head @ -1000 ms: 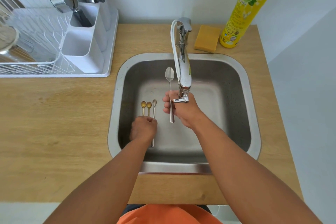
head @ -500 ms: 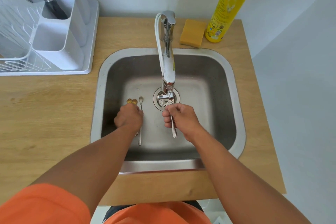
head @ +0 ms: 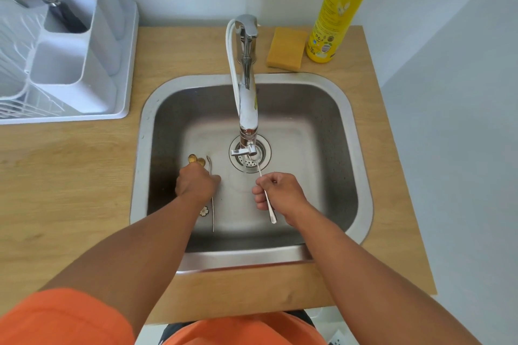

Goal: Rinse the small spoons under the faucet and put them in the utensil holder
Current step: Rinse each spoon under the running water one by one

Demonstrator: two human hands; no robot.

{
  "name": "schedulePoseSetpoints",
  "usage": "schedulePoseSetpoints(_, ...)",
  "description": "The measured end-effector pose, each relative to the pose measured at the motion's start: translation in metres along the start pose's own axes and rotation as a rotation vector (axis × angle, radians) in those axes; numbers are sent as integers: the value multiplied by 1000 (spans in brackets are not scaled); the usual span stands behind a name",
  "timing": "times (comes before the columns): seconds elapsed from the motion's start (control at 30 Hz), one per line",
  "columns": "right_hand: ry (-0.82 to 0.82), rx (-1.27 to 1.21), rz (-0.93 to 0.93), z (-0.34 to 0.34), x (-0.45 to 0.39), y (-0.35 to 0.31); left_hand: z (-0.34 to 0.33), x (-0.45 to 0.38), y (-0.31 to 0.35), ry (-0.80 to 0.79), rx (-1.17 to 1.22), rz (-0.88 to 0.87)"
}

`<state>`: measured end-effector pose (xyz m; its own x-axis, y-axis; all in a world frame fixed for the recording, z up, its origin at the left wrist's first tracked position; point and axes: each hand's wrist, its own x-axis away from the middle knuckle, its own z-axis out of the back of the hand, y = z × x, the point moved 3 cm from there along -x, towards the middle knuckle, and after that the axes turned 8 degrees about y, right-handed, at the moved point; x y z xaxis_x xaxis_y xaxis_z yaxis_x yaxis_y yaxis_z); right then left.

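Note:
My right hand (head: 280, 194) grips a silver spoon (head: 270, 211) by its handle, bowl end up under the faucet spout (head: 246, 112) above the drain (head: 265, 159). No water stream is visible. My left hand (head: 196, 185) rests curled over three small spoons on the sink floor: two gold-bowled ones (head: 195, 159) and a thin silver one (head: 212, 216). Whether it grips them I cannot tell. The white utensil holder (head: 73, 75) stands on the dish rack at the upper left, with dark utensils in its rear compartments.
The steel sink (head: 361, 176) is set in a wooden counter (head: 70, 190). A white dish rack tray (head: 126, 92) sits left of it. An orange sponge (head: 286, 47) and a yellow dish soap bottle (head: 336, 8) stand behind the sink.
My right hand lowered the silver spoon from beside the faucet to under the spout. My left hand stayed on the small spoons. The camera view shifted right.

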<state>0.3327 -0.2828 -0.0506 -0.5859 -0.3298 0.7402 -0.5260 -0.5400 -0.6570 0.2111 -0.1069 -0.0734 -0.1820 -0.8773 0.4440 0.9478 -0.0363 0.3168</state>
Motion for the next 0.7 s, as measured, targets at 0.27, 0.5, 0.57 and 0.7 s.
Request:
schedulePoseSetpoints(0.27,-7,-3,1,-9,-1,0,6,7,-4,-1,196,106)
schedulePoseSetpoints(0.5,-31,-28,-27,-20,1,3,-1,11,16,-173,433,208)
schedulePoseSetpoints(0.57,1,32,7,-18,-1,4,-2,10,20,-281,511,244)
schedulePoseSetpoints(0.7,113,203,103,-14,-6,4,6,6,25,-440,543,258)
